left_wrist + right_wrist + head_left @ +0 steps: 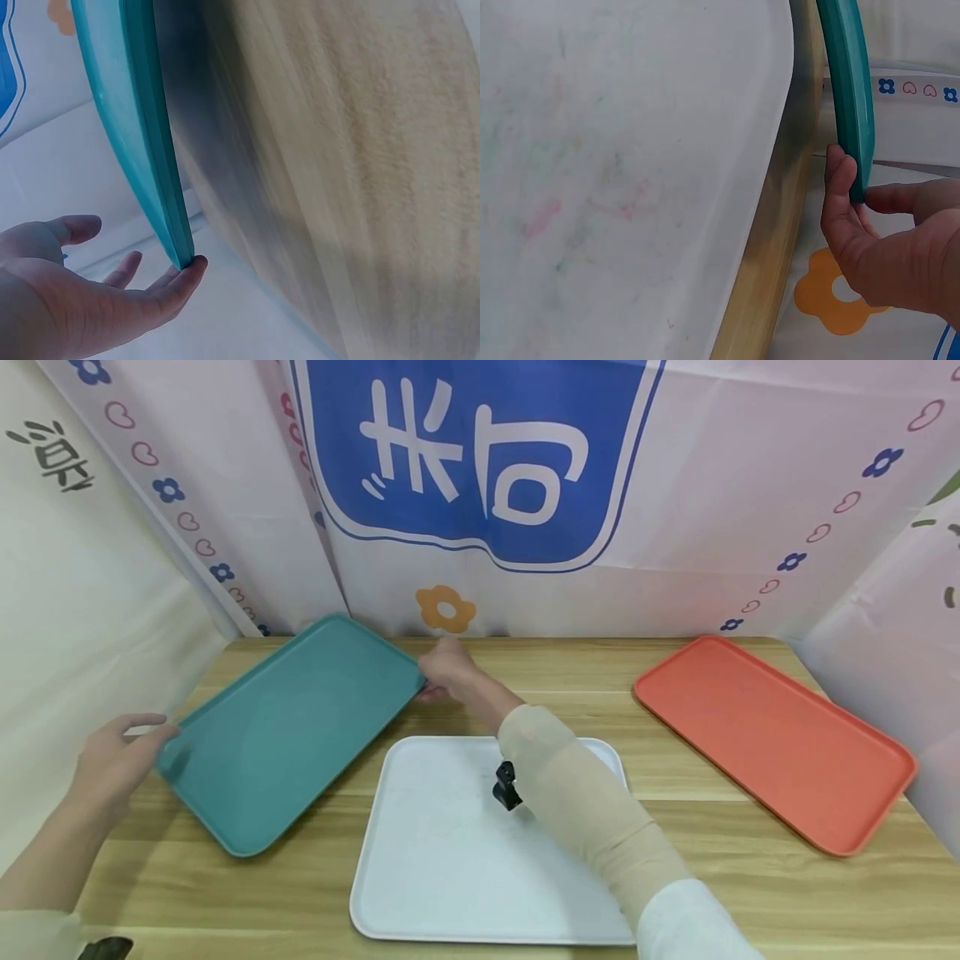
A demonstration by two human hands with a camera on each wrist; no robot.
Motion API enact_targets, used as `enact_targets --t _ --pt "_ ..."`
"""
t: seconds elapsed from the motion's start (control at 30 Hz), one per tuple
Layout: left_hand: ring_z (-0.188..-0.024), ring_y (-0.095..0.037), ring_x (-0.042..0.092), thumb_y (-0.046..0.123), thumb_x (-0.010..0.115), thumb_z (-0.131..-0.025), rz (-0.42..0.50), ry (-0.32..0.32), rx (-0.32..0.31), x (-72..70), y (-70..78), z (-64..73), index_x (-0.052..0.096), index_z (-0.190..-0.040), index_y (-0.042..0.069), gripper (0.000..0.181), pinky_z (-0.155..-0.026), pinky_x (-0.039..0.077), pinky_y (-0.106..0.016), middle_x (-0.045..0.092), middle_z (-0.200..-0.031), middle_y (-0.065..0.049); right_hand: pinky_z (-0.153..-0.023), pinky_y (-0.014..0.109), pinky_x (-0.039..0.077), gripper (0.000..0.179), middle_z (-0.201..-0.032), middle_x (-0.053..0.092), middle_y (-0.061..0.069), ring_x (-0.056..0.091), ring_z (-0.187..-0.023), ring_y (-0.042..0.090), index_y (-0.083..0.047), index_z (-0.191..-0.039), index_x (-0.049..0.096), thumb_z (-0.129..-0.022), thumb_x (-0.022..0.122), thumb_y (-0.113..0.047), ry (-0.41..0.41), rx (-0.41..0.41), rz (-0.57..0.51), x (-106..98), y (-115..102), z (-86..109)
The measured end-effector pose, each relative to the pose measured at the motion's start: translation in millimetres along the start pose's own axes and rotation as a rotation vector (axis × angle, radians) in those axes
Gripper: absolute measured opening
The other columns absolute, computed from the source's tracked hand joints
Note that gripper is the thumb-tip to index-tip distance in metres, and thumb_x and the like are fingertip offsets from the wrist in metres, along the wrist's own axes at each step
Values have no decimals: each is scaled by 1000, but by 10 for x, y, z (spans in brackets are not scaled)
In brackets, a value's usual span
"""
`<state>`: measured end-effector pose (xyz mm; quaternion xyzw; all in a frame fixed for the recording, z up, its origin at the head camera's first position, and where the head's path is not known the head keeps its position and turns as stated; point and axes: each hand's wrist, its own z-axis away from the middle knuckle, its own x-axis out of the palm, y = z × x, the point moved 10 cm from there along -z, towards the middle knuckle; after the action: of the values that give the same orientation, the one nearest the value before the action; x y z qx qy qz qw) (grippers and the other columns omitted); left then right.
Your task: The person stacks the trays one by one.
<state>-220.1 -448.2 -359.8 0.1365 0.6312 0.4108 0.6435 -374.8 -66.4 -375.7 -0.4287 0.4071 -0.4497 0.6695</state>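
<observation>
A teal rectangular tray (292, 727) lies at an angle on the left, and its rim looks raised off the table in the left wrist view. My right hand (450, 668) pinches its far right corner; thumb and fingers lie on either side of the teal rim (853, 105) in the right wrist view. At the near left corner, my left hand (120, 756) touches the tray. Its fingertips (196, 266) support the tray's edge (154, 142) from below, with the thumb held away from it.
A white tray (450, 852) sits at the front middle, partly under my right sleeve. To the right is an orange-red tray (780, 743). Both rest on a wood-grain table (540, 681). Printed cloth (675, 585) hangs behind and at both sides.
</observation>
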Motion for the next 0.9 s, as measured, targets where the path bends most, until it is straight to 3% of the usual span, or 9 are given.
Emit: enact_targets --t 0.3,0.47,0.53,0.6,0.63,0.7,0.73,0.8,0.9 --pt "-132 -69 34 37 43 -108 28 20 16 24 88 -26 26 -155 -13 71 -100 37 -80 32 -148 -49 -79 43 64 15 -75 70 22 66 -56 25 15 -104 62 -96 51 10 -61 -15 15 -117 37 0" --pt "-132 -68 36 34 46 -107 63 23 18 31 131 -7 39 -148 -13 62 -103 35 -79 31 -150 -48 -70 37 65 17 -79 71 24 66 -53 22 16 -106 62 -95 51 10 -85 -13 21 -174 51 20" --pt "-116 -52 60 32 49 -107 96 18 24 30 147 -1 53 -136 -2 44 -105 33 -79 34 -148 -47 -73 38 65 19 -80 72 25 67 -54 23 17 -107 63 -95 50 10 -95 -9 22 -198 59 29" --pt "-97 -26 71 28 51 -107 112 13 38 30 171 3 58 -124 16 21 -105 37 -75 52 -135 -41 -76 39 65 20 -81 72 26 67 -55 23 18 -109 63 -95 50 10 -104 -2 21 -226 70 34" --pt "-87 -12 69 26 53 -107 128 14 46 30 182 3 56 -118 25 11 -104 45 -68 62 -123 -31 -78 40 65 21 -82 72 26 67 -56 24 18 -109 63 -95 50 10 -108 3 18 -238 77 34" --pt "-76 7 61 20 55 -106 163 9 63 36 201 3 54 -113 31 13 -97 57 -50 63 -115 -15 -80 40 64 22 -82 72 26 67 -56 23 18 -110 63 -95 50 10 -119 12 14 -258 89 37" --pt "-76 8 61 17 55 -106 184 7 66 41 206 3 55 -113 31 16 -91 61 -41 62 -113 -13 -81 40 64 22 -82 72 25 67 -56 23 18 -110 63 -95 50 10 -124 16 16 -267 92 39" --pt "-77 11 59 12 54 -106 216 -2 69 61 210 6 53 -112 32 21 -77 62 -25 61 -116 -21 -82 40 64 22 -82 72 25 67 -55 22 18 -110 63 -95 50 9 -131 24 18 -283 99 44" --pt "-78 15 55 8 50 -106 238 -18 73 96 216 9 52 -114 32 26 -71 60 -19 33 -146 -46 -81 40 64 20 -82 72 24 66 -55 21 17 -109 63 -95 51 10 -136 37 23 -307 114 47"
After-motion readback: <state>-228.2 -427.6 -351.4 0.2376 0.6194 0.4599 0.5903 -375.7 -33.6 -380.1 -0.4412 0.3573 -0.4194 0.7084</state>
